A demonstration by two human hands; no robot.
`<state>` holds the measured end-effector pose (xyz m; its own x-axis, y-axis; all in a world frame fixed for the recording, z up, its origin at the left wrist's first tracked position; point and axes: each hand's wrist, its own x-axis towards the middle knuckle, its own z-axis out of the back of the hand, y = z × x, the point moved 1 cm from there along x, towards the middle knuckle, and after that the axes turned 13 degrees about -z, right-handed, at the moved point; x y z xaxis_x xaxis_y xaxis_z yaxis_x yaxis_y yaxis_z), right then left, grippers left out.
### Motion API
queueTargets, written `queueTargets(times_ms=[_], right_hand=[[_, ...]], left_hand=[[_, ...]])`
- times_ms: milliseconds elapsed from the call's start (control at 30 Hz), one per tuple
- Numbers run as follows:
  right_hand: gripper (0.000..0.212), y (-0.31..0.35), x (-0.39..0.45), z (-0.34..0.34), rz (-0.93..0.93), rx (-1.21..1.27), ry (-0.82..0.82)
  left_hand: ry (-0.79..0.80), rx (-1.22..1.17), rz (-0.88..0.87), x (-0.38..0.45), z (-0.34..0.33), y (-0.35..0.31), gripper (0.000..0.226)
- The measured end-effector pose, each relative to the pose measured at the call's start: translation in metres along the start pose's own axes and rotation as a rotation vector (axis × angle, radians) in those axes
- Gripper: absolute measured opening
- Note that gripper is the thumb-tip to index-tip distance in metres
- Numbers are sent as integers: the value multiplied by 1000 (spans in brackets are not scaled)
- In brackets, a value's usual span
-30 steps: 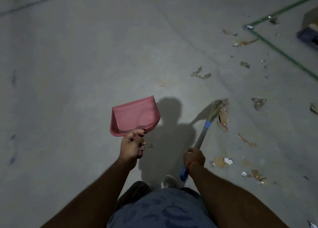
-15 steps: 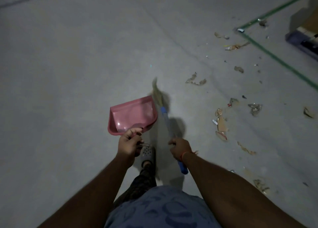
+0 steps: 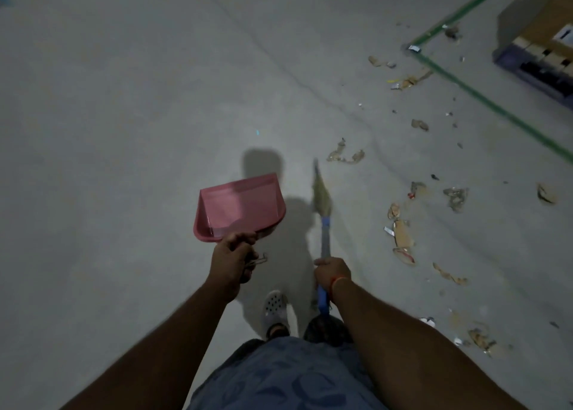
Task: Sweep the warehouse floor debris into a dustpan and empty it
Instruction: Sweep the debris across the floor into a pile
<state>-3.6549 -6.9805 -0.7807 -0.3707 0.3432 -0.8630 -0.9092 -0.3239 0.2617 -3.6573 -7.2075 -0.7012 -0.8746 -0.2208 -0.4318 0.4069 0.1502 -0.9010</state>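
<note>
Left hand (image 3: 231,259) grips dustpan (image 3: 240,206); right hand (image 3: 331,270) grips broom (image 3: 324,220).

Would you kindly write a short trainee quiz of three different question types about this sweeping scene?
1. True or false: the dustpan rests flat on the floor.
2. Which hand grips the broom? A) left hand B) right hand
3. Fill in: most debris lies on the person's ____ side, near the green line.

Key: 1. False, it is held tilted in the air with nothing visible inside. 2. B. 3. right.
</note>
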Motion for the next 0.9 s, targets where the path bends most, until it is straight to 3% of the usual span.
queueTargets(times_ms=[100, 233, 433, 600, 767, 900], right_hand=[[21, 16, 9, 15, -18, -8, -144], [31, 29, 3, 29, -15, 48, -220], [25, 70, 31, 66, 119, -103, -129], [31, 133, 62, 94, 185, -303, -4], [29, 152, 99, 116, 92, -194, 63], [32, 153, 128, 149, -21, -68, -69]], left_hand=[[23, -15, 8, 18, -9, -6, 22], [67, -3, 22, 45, -29, -17, 22], [118, 26, -7, 94, -77, -44, 23], [144, 56, -25, 141, -126, -74, 25], [178, 78, -28, 179, -172, -97, 25], [222, 104, -29, 198, -203, -108, 24]])
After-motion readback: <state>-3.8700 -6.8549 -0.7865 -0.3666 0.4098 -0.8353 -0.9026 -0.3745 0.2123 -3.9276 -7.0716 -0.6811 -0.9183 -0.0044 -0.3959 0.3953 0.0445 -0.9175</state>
